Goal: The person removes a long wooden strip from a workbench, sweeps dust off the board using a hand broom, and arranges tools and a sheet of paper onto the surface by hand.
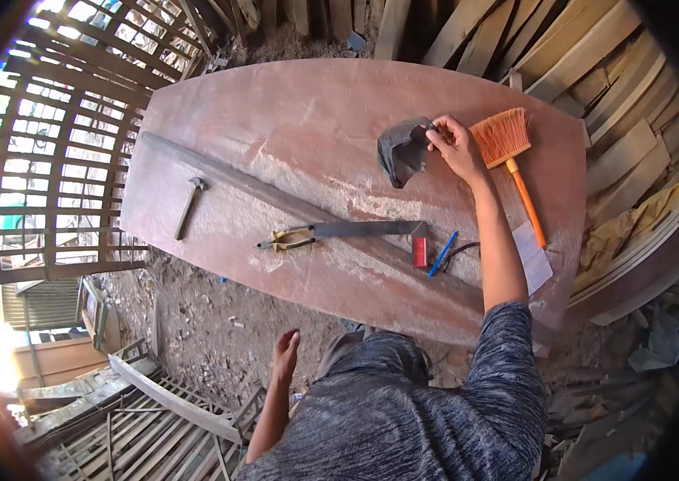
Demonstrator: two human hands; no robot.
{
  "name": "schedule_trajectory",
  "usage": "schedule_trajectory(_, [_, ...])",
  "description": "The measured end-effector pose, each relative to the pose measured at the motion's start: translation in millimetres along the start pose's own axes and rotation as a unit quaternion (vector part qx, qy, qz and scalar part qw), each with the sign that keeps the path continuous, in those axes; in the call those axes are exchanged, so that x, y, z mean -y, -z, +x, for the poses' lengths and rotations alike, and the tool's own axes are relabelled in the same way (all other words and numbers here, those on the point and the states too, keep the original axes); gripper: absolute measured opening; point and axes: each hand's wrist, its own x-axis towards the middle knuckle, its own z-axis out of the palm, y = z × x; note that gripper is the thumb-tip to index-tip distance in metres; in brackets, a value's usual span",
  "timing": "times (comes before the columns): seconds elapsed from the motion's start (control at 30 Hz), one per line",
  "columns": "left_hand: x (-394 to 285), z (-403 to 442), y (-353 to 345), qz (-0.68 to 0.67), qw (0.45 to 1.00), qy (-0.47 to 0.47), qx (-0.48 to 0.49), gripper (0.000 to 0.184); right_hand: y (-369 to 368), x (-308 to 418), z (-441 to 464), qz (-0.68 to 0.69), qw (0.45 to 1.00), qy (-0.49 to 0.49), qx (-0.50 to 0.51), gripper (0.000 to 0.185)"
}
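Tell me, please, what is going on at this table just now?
A person's right hand is holding what looks like a dark bag over the dusty table. The left hand is off the table, near its close edge. A long wooden bar lies across the tabletop, with a hammer, pliers, a square, a blue pen, paper and an orange brush lying around or against it.

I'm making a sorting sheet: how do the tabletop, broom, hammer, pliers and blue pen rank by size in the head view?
1. Tabletop, by far
2. Broom
3. Hammer and pliers: too alike to rank
4. Blue pen, short and very thin
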Motion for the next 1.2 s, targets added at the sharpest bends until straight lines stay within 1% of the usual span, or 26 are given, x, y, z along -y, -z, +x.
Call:
schedule_trajectory(0.07, [-58, 3, -31, -0.009, 0.996, -0.062, 0.057, 0.043, -3, 11, 3, 0.0, 1.0, 0.015, 0.023, 0.015])
schedule_trajectory(0.17, [-135, 2, -77, -0.014, 0.983, -0.109, 0.146, 0.042, -13, 56, -7, -0.002, 0.999, -0.009, 0.051, 0.015])
schedule_trajectory(0.23, [-184, -2, -101, 0.041, 0.967, -0.158, 0.194, 0.039, -17, 77, -20, -0.011, 0.997, -0.034, 0.068, 0.013])
schedule_trajectory(0.3, [-223, -7, -119, 0.035, 0.953, -0.189, 0.233, 0.042, -22, 101, -39, 0.015, 0.996, -0.048, 0.067, 0.012])
schedule_trajectory(0.4, [-236, -3, -147, -0.133, 0.938, -0.189, 0.257, 0.045, -30, 141, -77, 0.035, 0.995, -0.069, 0.065, 0.012])
schedule_trajectory(0.5, [-213, 19, -155, -0.306, 0.918, -0.042, 0.248, 0.054, -39, 185, -118, 0.032, 0.993, -0.097, 0.062, 0.013])
schedule_trajectory(0.6, [-184, 34, -160, -0.333, 0.912, 0.062, 0.233, 0.062, -50, 233, -154, 0.017, 0.993, -0.089, 0.081, 0.014])
schedule_trajectory(0.63, [-191, 29, -156, -0.366, 0.884, 0.074, 0.28, 0.062, -55, 247, -164, 0.013, 0.992, -0.093, 0.083, 0.014])
schedule_trajectory(0.67, [-194, 18, -155, -0.386, 0.87, 0.101, 0.289, 0.071, -60, 260, -173, 0.01, 0.992, -0.096, 0.086, 0.014])
schedule_trajectory(0.7, [-204, 3, -151, -0.414, 0.839, 0.1, 0.337, 0.07, -65, 270, -182, 0.007, 0.991, -0.099, 0.088, 0.014])
schedule_trajectory(0.73, [-224, -17, -146, -0.394, 0.838, 0.066, 0.372, 0.068, -68, 276, -192, 0.001, 0.99, -0.094, 0.105, 0.015])
schedule_trajectory(0.77, [-240, -30, -138, -0.324, 0.854, -0.006, 0.408, 0.067, -70, 281, -200, -0.007, 0.989, -0.089, 0.122, 0.015])
schedule_trajectory(0.8, [-257, -44, -130, -0.256, 0.861, -0.082, 0.432, 0.065, -73, 287, -208, -0.015, 0.987, -0.081, 0.138, 0.015])
schedule_trajectory(0.83, [-269, -50, -121, -0.132, 0.865, -0.193, 0.445, 0.064, -79, 294, -216, 0.021, 0.984, -0.093, 0.148, 0.016])
schedule_trajectory(0.87, [-261, -51, -120, -0.253, 0.824, -0.103, 0.495, 0.064, -83, 297, -223, 0.046, 0.983, -0.092, 0.154, 0.016])
schedule_trajectory(0.9, [-254, -53, -119, -0.381, 0.759, 0.008, 0.528, 0.064, -86, 298, -231, 0.07, 0.981, -0.09, 0.159, 0.017])
schedule_trajectory(0.93, [-247, -54, -118, -0.478, 0.685, 0.114, 0.538, 0.064, -90, 301, -236, 0.094, 0.978, -0.087, 0.164, 0.017])
schedule_trajectory(1.0, [-238, -54, -116, -0.512, 0.652, 0.181, 0.529, 0.066, -98, 308, -245, 0.114, 0.978, -0.07, 0.157, 0.018])
schedule_trajectory(1.03, [-234, -52, -113, -0.519, 0.634, 0.208, 0.534, 0.066, -101, 310, -249, 0.118, 0.979, -0.067, 0.15, 0.019])
schedule_trajectory(1.13, [-238, -66, -102, -0.519, 0.634, 0.184, 0.542, 0.066, -107, 315, -260, 0.121, 0.982, -0.056, 0.136, 0.02])
schedule_trajectory(1.2, [-240, -73, -97, -0.509, 0.647, 0.165, 0.543, 0.069, -113, 320, -264, 0.124, 0.982, -0.055, 0.131, 0.021])
